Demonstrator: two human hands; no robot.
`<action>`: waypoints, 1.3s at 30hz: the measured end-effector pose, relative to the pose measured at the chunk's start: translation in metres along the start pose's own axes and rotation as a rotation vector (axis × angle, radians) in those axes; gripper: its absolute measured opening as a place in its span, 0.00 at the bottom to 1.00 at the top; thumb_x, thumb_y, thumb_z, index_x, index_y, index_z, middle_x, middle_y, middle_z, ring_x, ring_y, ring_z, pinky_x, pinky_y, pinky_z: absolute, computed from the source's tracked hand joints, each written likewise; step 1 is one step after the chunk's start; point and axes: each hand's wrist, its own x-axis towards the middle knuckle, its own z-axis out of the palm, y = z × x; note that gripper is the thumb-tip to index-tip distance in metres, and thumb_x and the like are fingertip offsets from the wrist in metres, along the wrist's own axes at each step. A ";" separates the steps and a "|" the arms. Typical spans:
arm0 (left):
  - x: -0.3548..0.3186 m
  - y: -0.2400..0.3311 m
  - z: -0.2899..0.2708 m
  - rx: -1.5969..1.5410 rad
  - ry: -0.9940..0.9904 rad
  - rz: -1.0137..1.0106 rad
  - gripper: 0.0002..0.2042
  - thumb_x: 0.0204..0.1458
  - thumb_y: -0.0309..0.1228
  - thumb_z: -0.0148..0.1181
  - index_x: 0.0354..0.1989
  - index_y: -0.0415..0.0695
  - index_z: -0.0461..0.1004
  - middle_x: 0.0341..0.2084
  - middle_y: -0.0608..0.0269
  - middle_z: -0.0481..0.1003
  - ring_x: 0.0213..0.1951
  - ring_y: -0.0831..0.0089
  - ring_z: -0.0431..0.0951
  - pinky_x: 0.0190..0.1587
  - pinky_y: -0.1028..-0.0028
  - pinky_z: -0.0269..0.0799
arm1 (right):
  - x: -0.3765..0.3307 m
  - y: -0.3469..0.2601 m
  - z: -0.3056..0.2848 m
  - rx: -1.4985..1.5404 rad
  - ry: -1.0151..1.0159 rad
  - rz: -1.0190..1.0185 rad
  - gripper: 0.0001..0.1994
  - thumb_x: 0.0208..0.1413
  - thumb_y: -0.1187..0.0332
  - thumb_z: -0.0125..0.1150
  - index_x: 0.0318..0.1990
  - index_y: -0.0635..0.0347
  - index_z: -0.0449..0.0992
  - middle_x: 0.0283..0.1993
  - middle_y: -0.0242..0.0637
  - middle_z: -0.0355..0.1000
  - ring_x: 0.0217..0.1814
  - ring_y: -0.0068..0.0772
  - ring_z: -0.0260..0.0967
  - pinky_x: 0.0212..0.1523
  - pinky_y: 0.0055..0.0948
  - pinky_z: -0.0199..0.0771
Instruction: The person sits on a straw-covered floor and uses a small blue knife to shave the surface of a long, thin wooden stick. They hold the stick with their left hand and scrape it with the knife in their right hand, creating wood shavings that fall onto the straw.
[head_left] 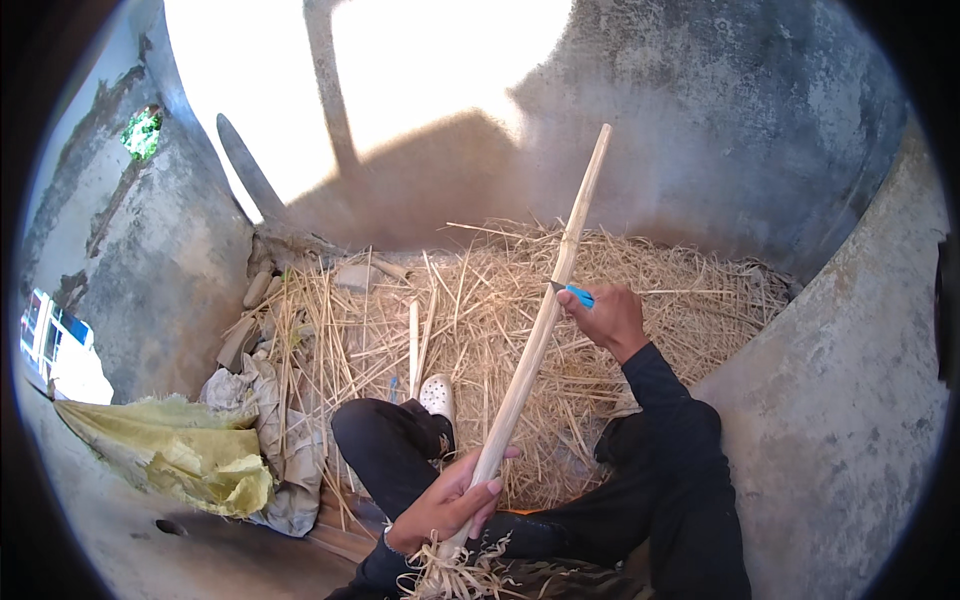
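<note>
A long pale wooden stick point(530, 362), narrowing toward its far end, slants up and away from my lap. Near its lower end my left hand point(455, 497) is wrapped round it. My right hand point(612, 318) is closed on a blue-handled knife point(577, 294), whose dark blade rests against the stick about midway along. Most of the knife's handle is hidden in my fist. Curled pale shavings point(455, 572) are bunched at the stick's near end, by my left wrist.
Straw-like shavings and strips point(500, 300) cover the floor around my legs. A white clog point(437, 398) is on my foot. Yellow-green sacking point(175, 450) and a greyish cloth point(285, 440) lie at left. Concrete walls point(720, 130) enclose the space; a low wall point(830, 400) curves close at right.
</note>
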 end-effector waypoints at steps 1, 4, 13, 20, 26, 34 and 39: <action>-0.001 -0.002 0.000 -0.018 -0.003 -0.004 0.21 0.64 0.32 0.46 0.63 0.38 0.54 0.13 0.71 0.62 0.14 0.82 0.62 0.19 0.82 0.60 | -0.010 -0.002 0.003 0.005 -0.014 -0.025 0.37 0.47 0.25 0.48 0.14 0.54 0.74 0.09 0.37 0.64 0.12 0.37 0.65 0.15 0.38 0.63; 0.008 0.000 -0.002 -0.036 0.017 0.026 0.21 0.64 0.31 0.46 0.63 0.39 0.54 0.14 0.71 0.62 0.14 0.82 0.62 0.19 0.82 0.60 | -0.048 -0.038 0.008 0.036 -0.032 -0.237 0.37 0.47 0.25 0.47 0.14 0.53 0.74 0.10 0.37 0.65 0.12 0.37 0.66 0.16 0.38 0.63; -0.007 -0.004 -0.003 -0.034 0.014 -0.021 0.21 0.64 0.31 0.46 0.63 0.39 0.54 0.14 0.71 0.62 0.14 0.82 0.62 0.20 0.81 0.61 | -0.014 -0.007 0.009 0.058 -0.042 -0.039 0.37 0.49 0.25 0.45 0.14 0.53 0.74 0.09 0.35 0.62 0.11 0.36 0.65 0.15 0.37 0.62; 0.003 0.000 -0.007 0.002 0.009 0.034 0.21 0.64 0.32 0.46 0.63 0.39 0.53 0.13 0.70 0.62 0.13 0.81 0.62 0.20 0.81 0.60 | -0.054 -0.040 0.014 -0.006 -0.034 -0.354 0.37 0.46 0.25 0.49 0.12 0.53 0.70 0.08 0.36 0.62 0.11 0.38 0.65 0.14 0.36 0.62; 0.014 0.000 -0.007 0.023 0.035 0.030 0.21 0.64 0.32 0.46 0.63 0.40 0.54 0.14 0.71 0.61 0.14 0.82 0.62 0.20 0.81 0.60 | -0.018 -0.012 0.020 -0.131 0.042 -0.201 0.38 0.48 0.25 0.46 0.12 0.54 0.67 0.09 0.36 0.62 0.13 0.39 0.66 0.16 0.39 0.63; -0.003 -0.002 0.000 -0.069 -0.015 -0.057 0.22 0.64 0.32 0.48 0.63 0.40 0.54 0.14 0.72 0.60 0.16 0.83 0.62 0.18 0.83 0.61 | 0.010 0.030 0.015 0.065 0.115 0.077 0.38 0.51 0.26 0.42 0.13 0.54 0.70 0.09 0.33 0.62 0.11 0.33 0.63 0.15 0.36 0.61; 0.004 0.001 -0.012 0.030 0.059 0.036 0.24 0.64 0.32 0.47 0.66 0.41 0.52 0.16 0.72 0.61 0.15 0.83 0.62 0.18 0.83 0.61 | -0.055 -0.047 0.023 -0.023 -0.065 -0.312 0.36 0.47 0.26 0.49 0.14 0.52 0.71 0.10 0.35 0.64 0.12 0.37 0.65 0.15 0.36 0.62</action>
